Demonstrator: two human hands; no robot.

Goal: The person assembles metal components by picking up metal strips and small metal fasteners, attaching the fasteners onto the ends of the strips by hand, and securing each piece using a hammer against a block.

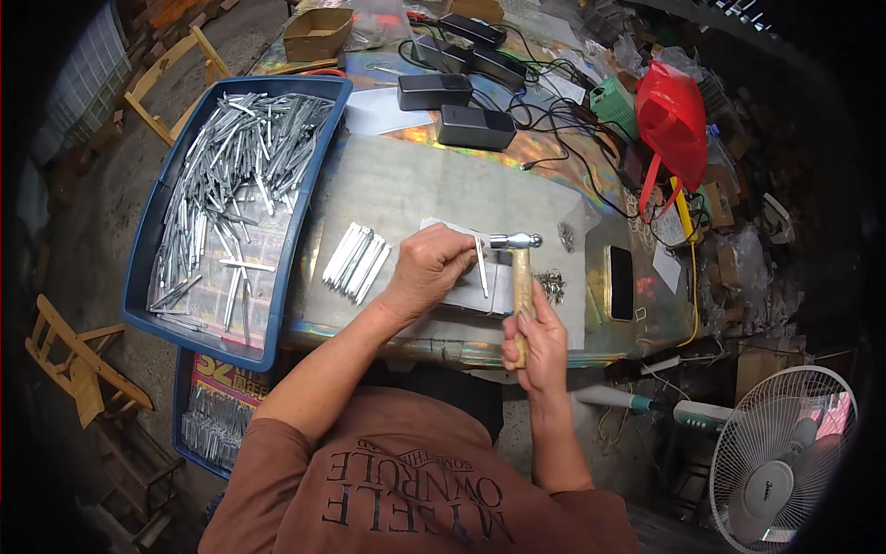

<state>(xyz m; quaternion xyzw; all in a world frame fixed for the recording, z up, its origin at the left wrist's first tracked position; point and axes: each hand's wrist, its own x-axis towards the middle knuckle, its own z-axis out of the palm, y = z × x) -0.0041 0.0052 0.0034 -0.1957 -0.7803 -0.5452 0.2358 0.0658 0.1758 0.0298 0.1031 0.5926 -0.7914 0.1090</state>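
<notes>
My left hand (427,268) is closed, pinching the upper end of a thin silver metal strip (482,270) over a flat block (501,288) with a pale top. In my right hand (537,340) is a hammer (521,286) with a wooden handle. The shiny hammer head (514,241) is level with the strip's upper end, close to my left fingertips; I cannot tell whether they touch. Left of my left hand lies a row of silver metal strips (356,263). A small pile of tiny metal pieces (552,286) sits right of the hammer handle.
A blue tray (293,242) heaped with loose metal strips stands at the left. Black box-shaped devices (475,127) and tangled cables lie at the back. A phone (620,283), a small plastic bag (566,236) and a red bag (672,120) are to the right. A fan (771,471) stands lower right.
</notes>
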